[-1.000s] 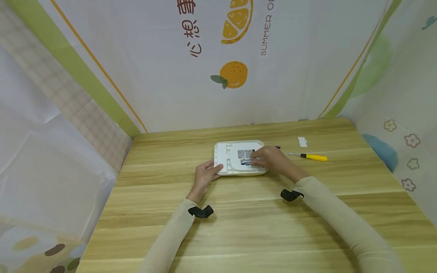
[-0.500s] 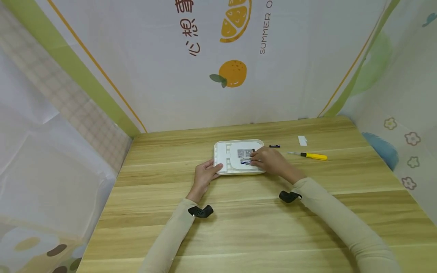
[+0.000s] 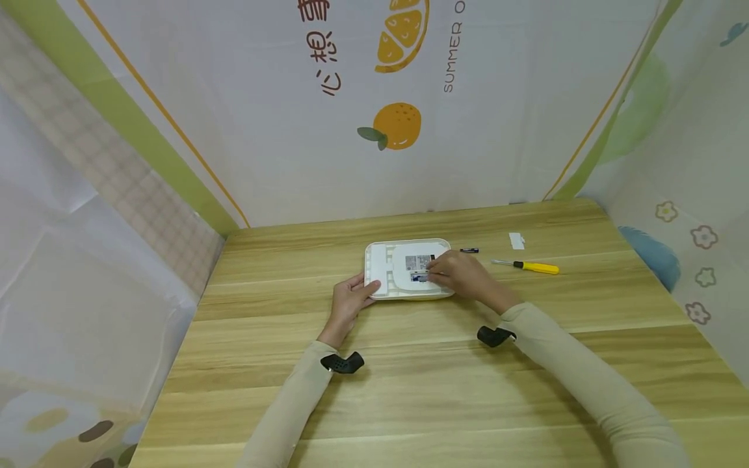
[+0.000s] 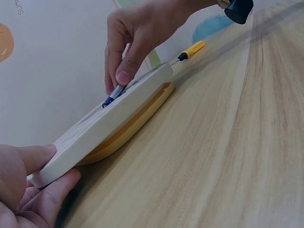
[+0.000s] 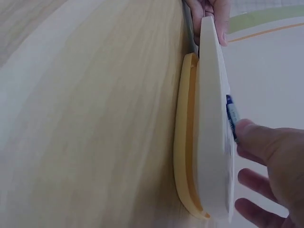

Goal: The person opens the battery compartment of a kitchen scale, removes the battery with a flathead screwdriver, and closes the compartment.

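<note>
A white, rounded rectangular device (image 3: 379, 260) lies with its labelled underside up, a yellow part (image 4: 137, 121) beneath it. My left hand (image 3: 349, 302) grips its left end, thumb on top and fingers below. Over the small battery compartment (image 3: 414, 277), my right hand (image 3: 465, 276) pinches a blue-and-white battery (image 4: 111, 97) between thumb and fingers. In the left wrist view this battery slants, its lower end right at the device's surface. The right wrist view shows the thumb pressed on the battery's near end; the other fingers are spread. My right fingers hide part of the compartment.
Just right of the device lies a second dark battery (image 3: 469, 250). A screwdriver with a yellow handle (image 3: 539, 267) rests farther right, and a small white plastic cover (image 3: 517, 241) sits behind it. The wooden table (image 3: 409, 377) meets a printed cloth wall at the back.
My right hand has shifted slightly left over the compartment, leaving the loose battery in fuller view. My left hand keeps its grip on the device.
</note>
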Demonstrator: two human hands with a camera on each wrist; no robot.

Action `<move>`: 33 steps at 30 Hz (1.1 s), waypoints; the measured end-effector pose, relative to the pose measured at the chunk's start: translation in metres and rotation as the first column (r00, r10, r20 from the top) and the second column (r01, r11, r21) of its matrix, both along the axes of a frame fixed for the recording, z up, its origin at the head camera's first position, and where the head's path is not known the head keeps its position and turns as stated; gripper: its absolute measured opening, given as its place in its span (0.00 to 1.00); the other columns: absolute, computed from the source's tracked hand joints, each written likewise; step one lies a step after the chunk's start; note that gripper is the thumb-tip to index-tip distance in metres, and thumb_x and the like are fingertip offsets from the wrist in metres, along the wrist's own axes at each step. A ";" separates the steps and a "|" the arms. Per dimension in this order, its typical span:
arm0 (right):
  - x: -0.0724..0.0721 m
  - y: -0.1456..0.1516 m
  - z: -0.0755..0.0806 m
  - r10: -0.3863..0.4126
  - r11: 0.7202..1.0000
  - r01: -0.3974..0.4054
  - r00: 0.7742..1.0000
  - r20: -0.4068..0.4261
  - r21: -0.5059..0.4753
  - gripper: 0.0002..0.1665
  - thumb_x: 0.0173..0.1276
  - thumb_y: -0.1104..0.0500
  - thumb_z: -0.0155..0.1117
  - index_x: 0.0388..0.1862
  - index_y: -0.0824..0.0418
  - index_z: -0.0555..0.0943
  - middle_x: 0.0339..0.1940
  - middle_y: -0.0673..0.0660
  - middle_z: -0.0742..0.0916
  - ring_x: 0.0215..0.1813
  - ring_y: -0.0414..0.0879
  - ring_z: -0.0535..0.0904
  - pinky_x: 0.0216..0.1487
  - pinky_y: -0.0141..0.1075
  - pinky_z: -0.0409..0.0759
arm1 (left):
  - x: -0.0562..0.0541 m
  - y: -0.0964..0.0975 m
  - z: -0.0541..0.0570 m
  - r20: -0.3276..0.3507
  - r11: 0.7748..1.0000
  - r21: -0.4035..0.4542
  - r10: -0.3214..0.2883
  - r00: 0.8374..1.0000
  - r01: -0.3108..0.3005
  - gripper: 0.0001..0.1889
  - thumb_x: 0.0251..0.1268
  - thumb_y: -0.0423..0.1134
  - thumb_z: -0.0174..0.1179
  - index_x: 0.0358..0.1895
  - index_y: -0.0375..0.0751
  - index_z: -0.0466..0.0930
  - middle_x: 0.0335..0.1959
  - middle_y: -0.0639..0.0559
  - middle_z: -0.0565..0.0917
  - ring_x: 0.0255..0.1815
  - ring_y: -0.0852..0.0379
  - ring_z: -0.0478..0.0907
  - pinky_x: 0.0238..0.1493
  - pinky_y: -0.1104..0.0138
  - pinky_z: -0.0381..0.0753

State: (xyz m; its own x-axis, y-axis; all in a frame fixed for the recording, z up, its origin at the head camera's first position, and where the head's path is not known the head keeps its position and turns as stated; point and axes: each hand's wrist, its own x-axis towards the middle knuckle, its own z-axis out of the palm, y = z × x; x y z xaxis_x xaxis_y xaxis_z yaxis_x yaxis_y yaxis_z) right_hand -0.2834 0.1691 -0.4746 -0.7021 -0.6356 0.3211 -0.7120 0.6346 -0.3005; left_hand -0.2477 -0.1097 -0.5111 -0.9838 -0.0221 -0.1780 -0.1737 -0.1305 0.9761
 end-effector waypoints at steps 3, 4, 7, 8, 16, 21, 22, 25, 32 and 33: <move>-0.001 0.004 0.003 -0.033 0.998 0.034 0.999 0.019 -0.057 0.09 0.70 0.59 0.72 0.44 0.61 0.92 0.45 0.57 0.92 0.49 0.54 0.87 0.53 0.50 0.87 | -0.001 0.000 0.000 0.005 1.000 -0.008 -0.001 1.000 0.001 0.29 0.67 0.28 0.68 0.68 0.22 0.70 0.54 0.27 0.84 0.47 0.48 0.88 0.44 0.66 0.89; -0.002 0.006 0.005 -0.042 0.996 0.044 0.999 0.025 -0.077 0.08 0.69 0.59 0.72 0.44 0.61 0.92 0.44 0.57 0.92 0.49 0.54 0.88 0.53 0.50 0.87 | -0.001 0.000 0.000 0.007 1.000 -0.011 -0.001 1.000 0.001 0.29 0.68 0.29 0.67 0.68 0.22 0.70 0.54 0.27 0.84 0.47 0.48 0.88 0.44 0.66 0.89; -0.006 0.014 0.012 -0.075 0.989 0.082 0.996 0.057 -0.127 0.09 0.68 0.60 0.73 0.44 0.62 0.92 0.45 0.58 0.92 0.49 0.55 0.88 0.51 0.51 0.87 | -0.001 0.000 -0.001 0.000 1.000 -0.020 0.001 1.000 -0.001 0.28 0.68 0.29 0.67 0.68 0.22 0.70 0.54 0.27 0.84 0.46 0.48 0.88 0.44 0.66 0.89; -0.007 0.017 0.015 -0.080 0.987 0.090 0.994 0.071 -0.136 0.09 0.68 0.60 0.73 0.44 0.62 0.92 0.46 0.59 0.92 0.50 0.56 0.88 0.51 0.51 0.87 | -0.001 0.000 -0.001 -0.001 1.000 -0.023 0.002 1.000 -0.002 0.29 0.67 0.29 0.68 0.68 0.22 0.71 0.54 0.28 0.84 0.45 0.49 0.89 0.43 0.66 0.89; -0.021 0.054 0.029 -0.161 0.970 0.182 0.978 0.135 -0.163 0.10 0.71 0.58 0.71 0.46 0.61 0.92 0.48 0.60 0.91 0.47 0.56 0.89 0.45 0.53 0.89 | -0.001 0.000 -0.001 0.003 1.000 -0.025 0.008 1.000 -0.008 0.29 0.67 0.29 0.68 0.68 0.22 0.70 0.53 0.28 0.85 0.41 0.54 0.88 0.40 0.68 0.90; -0.028 0.075 0.026 -0.232 0.958 0.254 0.960 0.158 -0.134 0.10 0.71 0.57 0.71 0.46 0.61 0.92 0.49 0.60 0.91 0.40 0.53 0.89 0.43 0.52 0.89 | -0.001 -0.001 -0.002 0.001 1.000 -0.014 0.006 1.000 -0.006 0.30 0.67 0.28 0.68 0.69 0.22 0.70 0.54 0.28 0.84 0.43 0.54 0.88 0.41 0.68 0.89; -0.028 0.078 0.025 -0.240 0.957 0.263 0.956 0.171 -0.126 0.11 0.72 0.57 0.70 0.47 0.61 0.91 0.50 0.61 0.91 0.37 0.51 0.89 0.40 0.50 0.89 | -0.001 -0.001 -0.002 0.001 1.000 -0.013 0.006 1.000 -0.006 0.30 0.67 0.28 0.68 0.69 0.22 0.70 0.54 0.28 0.84 0.43 0.53 0.88 0.41 0.68 0.89; -0.029 0.087 0.021 -0.253 0.955 0.278 0.947 0.199 -0.105 0.13 0.72 0.57 0.70 0.49 0.64 0.90 0.51 0.63 0.90 0.32 0.50 0.88 0.35 0.47 0.87 | -0.001 -0.002 -0.002 0.003 1.000 -0.016 0.005 1.000 -0.005 0.30 0.67 0.28 0.68 0.69 0.22 0.70 0.55 0.27 0.83 0.44 0.52 0.88 0.41 0.68 0.89; -0.031 0.097 0.007 -0.273 0.960 0.280 0.947 0.170 -0.017 0.11 0.71 0.59 0.71 0.46 0.65 0.91 0.48 0.64 0.90 0.42 0.56 0.89 0.41 0.51 0.88 | -0.001 -0.001 -0.002 -0.004 1.000 -0.009 0.003 1.000 -0.003 0.30 0.67 0.28 0.68 0.69 0.22 0.70 0.55 0.27 0.83 0.46 0.52 0.88 0.42 0.68 0.89; -0.032 0.098 0.005 -0.274 0.960 0.279 0.947 0.167 -0.005 0.11 0.71 0.59 0.71 0.45 0.65 0.91 0.47 0.63 0.91 0.43 0.56 0.89 0.42 0.52 0.89 | -0.001 0.000 -0.001 -0.005 1.000 -0.008 0.005 1.000 -0.005 0.29 0.67 0.29 0.68 0.69 0.22 0.70 0.55 0.27 0.83 0.45 0.52 0.88 0.42 0.68 0.89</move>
